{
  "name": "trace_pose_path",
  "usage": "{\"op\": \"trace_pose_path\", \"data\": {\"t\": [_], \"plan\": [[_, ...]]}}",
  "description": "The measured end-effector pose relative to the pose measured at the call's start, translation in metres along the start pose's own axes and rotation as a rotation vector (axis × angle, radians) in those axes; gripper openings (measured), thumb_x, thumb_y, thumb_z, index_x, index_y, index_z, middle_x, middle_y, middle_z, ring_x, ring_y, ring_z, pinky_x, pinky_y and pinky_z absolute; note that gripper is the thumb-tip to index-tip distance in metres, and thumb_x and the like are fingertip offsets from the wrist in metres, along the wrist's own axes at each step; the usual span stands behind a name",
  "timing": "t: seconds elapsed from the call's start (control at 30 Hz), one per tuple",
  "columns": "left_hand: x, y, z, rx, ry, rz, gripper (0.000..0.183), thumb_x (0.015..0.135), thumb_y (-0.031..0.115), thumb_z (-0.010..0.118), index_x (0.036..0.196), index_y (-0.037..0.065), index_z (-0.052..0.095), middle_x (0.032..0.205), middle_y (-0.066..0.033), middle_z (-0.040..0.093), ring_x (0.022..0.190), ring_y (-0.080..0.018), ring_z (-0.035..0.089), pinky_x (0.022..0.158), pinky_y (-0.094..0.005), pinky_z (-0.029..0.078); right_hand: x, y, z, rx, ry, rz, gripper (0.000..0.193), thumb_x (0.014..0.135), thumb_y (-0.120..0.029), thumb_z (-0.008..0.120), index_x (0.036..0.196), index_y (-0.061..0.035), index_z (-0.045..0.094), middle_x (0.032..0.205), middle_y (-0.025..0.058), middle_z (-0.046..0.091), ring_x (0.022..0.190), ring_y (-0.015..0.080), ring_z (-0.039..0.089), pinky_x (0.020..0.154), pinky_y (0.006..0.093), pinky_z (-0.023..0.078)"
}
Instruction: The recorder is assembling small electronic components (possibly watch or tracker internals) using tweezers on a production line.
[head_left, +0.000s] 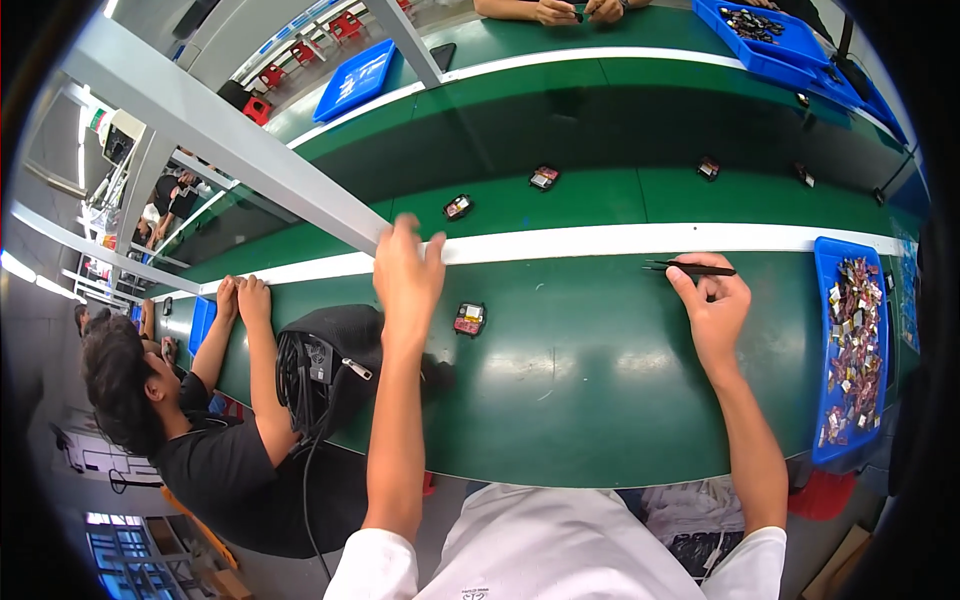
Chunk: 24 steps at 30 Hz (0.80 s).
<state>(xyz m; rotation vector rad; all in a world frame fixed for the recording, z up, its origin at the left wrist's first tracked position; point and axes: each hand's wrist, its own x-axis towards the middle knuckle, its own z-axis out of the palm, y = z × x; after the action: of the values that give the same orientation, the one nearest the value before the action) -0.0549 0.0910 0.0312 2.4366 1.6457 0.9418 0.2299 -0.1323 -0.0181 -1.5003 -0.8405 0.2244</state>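
Observation:
My right hand (pixel 718 312) is closed around a pair of black tweezers (pixel 704 269), whose tips point left above the green bench. My left hand (pixel 408 268) is raised over the white rail, its fingers apart and slightly blurred, with nothing visible in it. Just right of my left forearm, a small black-cased electronic unit (pixel 469 319) with a pale label and red parts lies on the green work surface (pixel 600 400). At my right stands a blue tray (pixel 823 300) full of small parts with silvery, yellow and red faces.
A white rail (pixel 640 240) separates my bench from a green belt carrying several similar units (pixel 544 178). A black bag (pixel 335 335) with cables sits left of my forearm, beside a person in black (pixel 225 480). A white post (pixel 230 120) slants across the left.

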Motion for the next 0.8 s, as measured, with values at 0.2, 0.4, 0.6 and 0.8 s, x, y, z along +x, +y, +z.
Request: {"op": "trace_pose_path", "data": {"t": [0.2, 0.4, 0.6, 0.8], "plan": [[-0.047, 0.003, -0.042, -0.205, -0.551, -0.318, 0.024, 0.086, 0.02, 0.081, 0.088, -0.003, 0.073, 0.078, -0.0161, 0.073, 0.073, -0.0305, 0.072, 0.069, -0.0414, 0.055, -0.005, -0.01, 0.007, -0.019, -0.048, -0.001, 0.015, 0.085, -0.002, 0.083, 0.098, 0.0002, 0.076, 0.061, -0.0083, 0.048, 0.051, -0.0001, 0.03, 0.05, 0.023, 0.022], [-0.055, 0.004, -0.025, -0.246, -0.589, -0.236, 0.019, 0.087, 0.015, 0.079, 0.084, -0.003, 0.072, 0.075, -0.0152, 0.072, 0.068, -0.0275, 0.07, 0.066, -0.0396, 0.053, -0.005, -0.012, 0.009, -0.061, -0.051, -0.034, 0.014, 0.084, -0.001, 0.082, 0.096, 0.0012, 0.077, 0.066, -0.0051, 0.058, 0.051, -0.0001, 0.033, 0.049, 0.0231, 0.023], [-0.057, 0.04, -0.024, -0.334, -0.542, -0.146, 0.016, 0.093, 0.01, 0.074, 0.091, -0.004, 0.065, 0.073, -0.0134, 0.071, 0.061, -0.0236, 0.066, 0.057, -0.0382, 0.049, -0.005, -0.017, 0.005, 0.033, -0.115, 0.042, 0.013, 0.086, 0.0, 0.081, 0.097, 0.0019, 0.075, 0.07, -0.0049, 0.063, 0.054, -0.0012, 0.035, 0.051, 0.0206, 0.025], [-0.055, 0.09, -0.01, -1.124, -0.789, -0.348, 0.012, 0.101, 0.008, 0.067, 0.101, -0.003, 0.061, 0.083, -0.0095, 0.072, 0.053, -0.0115, 0.062, 0.042, -0.0254, 0.04, -0.005, -0.024, -0.002, 0.333, -0.314, 0.333, 0.016, 0.089, 0.003, 0.079, 0.103, 0.0015, 0.071, 0.079, -0.0042, 0.067, 0.058, -0.0033, 0.037, 0.053, 0.0175, 0.029]]}}
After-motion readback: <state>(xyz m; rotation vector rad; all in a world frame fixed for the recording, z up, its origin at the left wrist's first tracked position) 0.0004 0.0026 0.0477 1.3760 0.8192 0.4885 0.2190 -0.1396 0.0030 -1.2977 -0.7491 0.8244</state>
